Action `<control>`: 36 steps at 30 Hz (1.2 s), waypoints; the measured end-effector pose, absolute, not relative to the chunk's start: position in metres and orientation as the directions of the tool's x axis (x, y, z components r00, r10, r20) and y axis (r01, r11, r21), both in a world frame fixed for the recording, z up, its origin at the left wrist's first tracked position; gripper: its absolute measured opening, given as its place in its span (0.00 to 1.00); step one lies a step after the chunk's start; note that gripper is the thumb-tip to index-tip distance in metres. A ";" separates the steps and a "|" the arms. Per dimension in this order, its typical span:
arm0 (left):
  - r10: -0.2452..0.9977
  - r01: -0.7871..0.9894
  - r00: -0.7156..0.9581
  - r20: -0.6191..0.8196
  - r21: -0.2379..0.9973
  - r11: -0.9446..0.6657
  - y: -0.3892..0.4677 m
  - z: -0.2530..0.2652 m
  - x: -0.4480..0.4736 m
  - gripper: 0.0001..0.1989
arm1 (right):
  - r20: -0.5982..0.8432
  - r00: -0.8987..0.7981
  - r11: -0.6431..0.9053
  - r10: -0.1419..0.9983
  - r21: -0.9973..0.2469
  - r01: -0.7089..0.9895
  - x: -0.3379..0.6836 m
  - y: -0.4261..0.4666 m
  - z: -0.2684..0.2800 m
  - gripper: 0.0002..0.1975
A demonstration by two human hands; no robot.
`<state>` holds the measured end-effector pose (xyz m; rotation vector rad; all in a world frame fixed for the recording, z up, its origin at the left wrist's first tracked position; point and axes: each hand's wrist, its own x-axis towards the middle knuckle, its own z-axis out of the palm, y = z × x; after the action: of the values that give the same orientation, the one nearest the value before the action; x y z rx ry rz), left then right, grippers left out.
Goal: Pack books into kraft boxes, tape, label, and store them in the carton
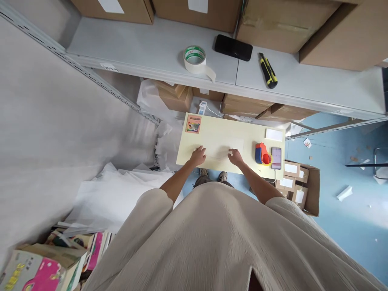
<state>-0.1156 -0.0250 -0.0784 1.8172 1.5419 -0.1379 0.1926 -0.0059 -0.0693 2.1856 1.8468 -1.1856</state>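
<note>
The left hand (198, 156) and right hand (235, 157) flank a pale sheet (222, 146) on the surface (224, 126); neither grip's closure is discernible; uneven pressure could crease it.

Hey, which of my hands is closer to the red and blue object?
Right. Your right hand is to the left of the red and blue object, not touching it; your left hand lies farther left, beyond the right one.

We are apparently standing in a packing storeroom: cardboard boxes (221, 18) are lining a metal shelf (145, 44) at twelve o'clock, tape (194, 68) is sitting before them, and paper sheets (115, 194) are lying at eight.
</note>
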 end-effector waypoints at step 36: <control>0.787 0.605 -0.413 -0.459 0.508 0.614 0.108 -0.087 -0.174 0.15 | -0.642 -0.060 -0.418 0.764 -0.564 0.712 0.089 0.052 -0.075 0.18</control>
<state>-0.1742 0.1082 -0.0871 1.0888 2.1566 0.3439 0.0893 0.0518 -0.0746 2.1897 1.7211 -1.5646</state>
